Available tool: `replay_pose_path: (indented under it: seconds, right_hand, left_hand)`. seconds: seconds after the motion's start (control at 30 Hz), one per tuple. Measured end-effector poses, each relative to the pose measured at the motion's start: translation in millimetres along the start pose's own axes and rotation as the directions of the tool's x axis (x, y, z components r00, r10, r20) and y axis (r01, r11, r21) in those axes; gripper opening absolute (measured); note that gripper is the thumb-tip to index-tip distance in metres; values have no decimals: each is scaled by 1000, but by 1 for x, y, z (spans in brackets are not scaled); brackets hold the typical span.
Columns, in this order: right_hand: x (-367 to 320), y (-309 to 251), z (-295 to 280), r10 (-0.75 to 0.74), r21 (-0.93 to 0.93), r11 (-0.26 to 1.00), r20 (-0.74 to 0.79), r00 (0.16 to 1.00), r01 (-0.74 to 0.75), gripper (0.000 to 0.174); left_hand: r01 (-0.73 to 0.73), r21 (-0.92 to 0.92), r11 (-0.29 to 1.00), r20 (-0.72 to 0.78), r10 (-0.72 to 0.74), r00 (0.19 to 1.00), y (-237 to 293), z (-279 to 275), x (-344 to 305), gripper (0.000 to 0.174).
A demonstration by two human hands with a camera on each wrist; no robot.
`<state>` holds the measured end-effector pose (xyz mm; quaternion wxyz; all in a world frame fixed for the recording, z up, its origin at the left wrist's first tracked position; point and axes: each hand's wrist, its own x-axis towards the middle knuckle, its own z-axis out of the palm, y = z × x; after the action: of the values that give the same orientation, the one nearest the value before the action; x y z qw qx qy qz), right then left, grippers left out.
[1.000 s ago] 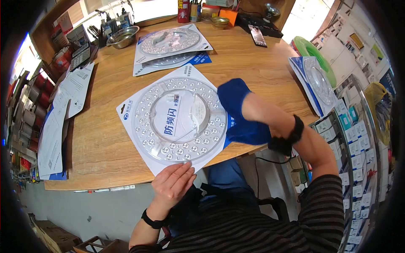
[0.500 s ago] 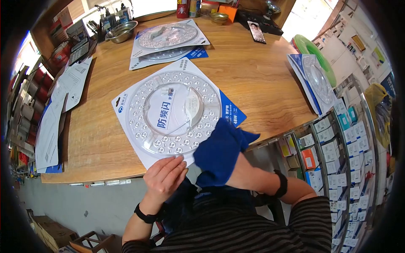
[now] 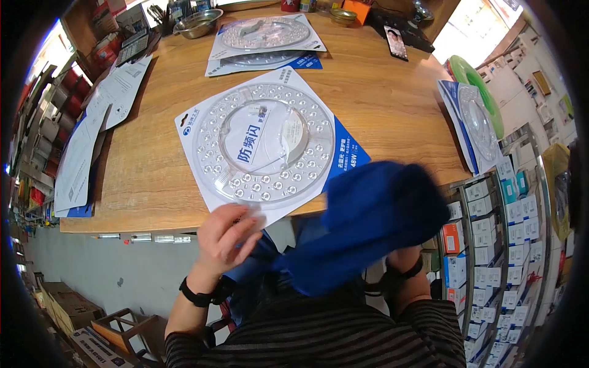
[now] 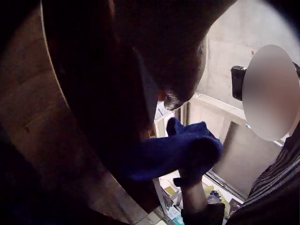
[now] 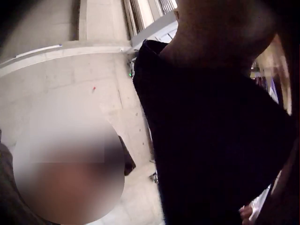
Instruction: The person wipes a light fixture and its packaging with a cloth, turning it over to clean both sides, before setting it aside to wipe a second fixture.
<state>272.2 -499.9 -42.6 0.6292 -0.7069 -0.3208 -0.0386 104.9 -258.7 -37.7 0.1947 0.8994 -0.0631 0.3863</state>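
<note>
A ring-shaped LED light panel (image 3: 215, 147) in a clear blister on a white and blue card lies at the table's front edge, its near corner overhanging. My left hand (image 3: 224, 239) is at that near corner, its blurred fingers loosely bent with the fingertips over the card's edge. To the right of the card, my right hand (image 3: 405, 257) holds a blue cloth (image 3: 380, 214), which hangs in front of it and hides most of its fingers. The cloth is blurred and spread out above my lap. In the left wrist view, the cloth (image 4: 178, 152) covers the right hand's fingers.
Two more packaged light panels (image 3: 264, 37) lie stacked farther back. Another packaged panel (image 3: 469, 122) stands at the right edge beside a green ring (image 3: 475, 92). White cards (image 3: 83, 162) lie along the left edge. A metal bowl (image 3: 197, 24) and phone (image 3: 396, 43) are at the back.
My right hand swept the blue cloth from the card's right side down over its near edge, then off to the right. The left hand stayed by the near corner, its fingers now more spread.
</note>
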Motion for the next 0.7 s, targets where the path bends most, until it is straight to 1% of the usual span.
replay_pose_path:
  seconds: [0.03,0.07,0.1,0.17,0.2,0.23,0.27,0.3,0.33,0.37,0.4,0.43,0.47,0.5,0.57,0.6,0.63,0.7]
  right_hand:
    - [1,-4,0,5,-4,1000,3,1000,-5,20]
    - [8,-3,-17,14,-79,997,56,998,-10,23]
    - [-9,-9,-37,25,-154,988,106,994,-8,25]
    - [27,-7,-64,53,-299,954,203,978,10,30]
    - [56,-5,-63,72,-368,929,250,966,26,32]
    - [47,-12,-59,95,-434,900,295,951,44,35]
    - [58,-15,-50,122,-495,866,338,933,66,37]
    - [94,-12,-39,152,-553,828,377,914,90,40]
    - [60,-34,-49,186,-607,786,413,892,117,42]
    - [104,-19,-30,222,-656,740,445,867,148,45]
    - [104,-24,-26,258,-700,691,474,842,182,48]
    - [106,-12,-22,259,-701,689,475,841,184,48]
    - [105,10,-17,-17,-499,800,537,843,334,47]
    - [108,23,-12,-295,-272,830,528,796,488,46]
    - [132,27,2,-238,-354,644,751,616,679,53]
    - [143,-6,21,-66,-475,593,776,627,651,44]
    - [149,-16,37,-66,-475,591,777,627,652,44]
    - [156,-24,57,121,-614,604,701,703,508,27]
  left_hand:
    - [6,-5,1000,1,-6,1000,-3,-2,0,33]
    - [6,17,1000,9,-6,1000,-5,-3,0,34]
    - [4,39,999,16,-5,1000,-7,-5,0,34]
    - [23,12,1000,30,-24,999,-10,-5,-3,36]
    - [-16,50,999,44,14,999,-10,-6,-2,36]
    - [-54,87,995,61,49,997,-9,-7,-1,37]
    - [-52,85,995,59,47,997,-10,-6,-2,37]
    - [-52,96,994,49,47,998,-11,-4,-4,38]
    - [-50,107,993,39,46,998,-12,-3,-5,38]
    - [-48,103,994,37,45,998,-12,-1,-7,38]
    - [-48,105,993,18,46,999,-13,1,-8,37]
    - [-47,109,993,-1,48,999,-13,2,-8,37]
    - [-46,107,993,-4,46,999,-13,2,-8,37]
    - [-41,111,993,-12,43,999,-12,2,-7,35]
    - [-37,114,993,-21,40,999,-11,2,-7,34]
    - [-30,112,993,-22,33,999,-11,3,-7,34]
    - [-24,111,994,-24,26,999,-11,3,-7,34]
    - [-21,113,993,-33,25,999,-10,3,-8,35]
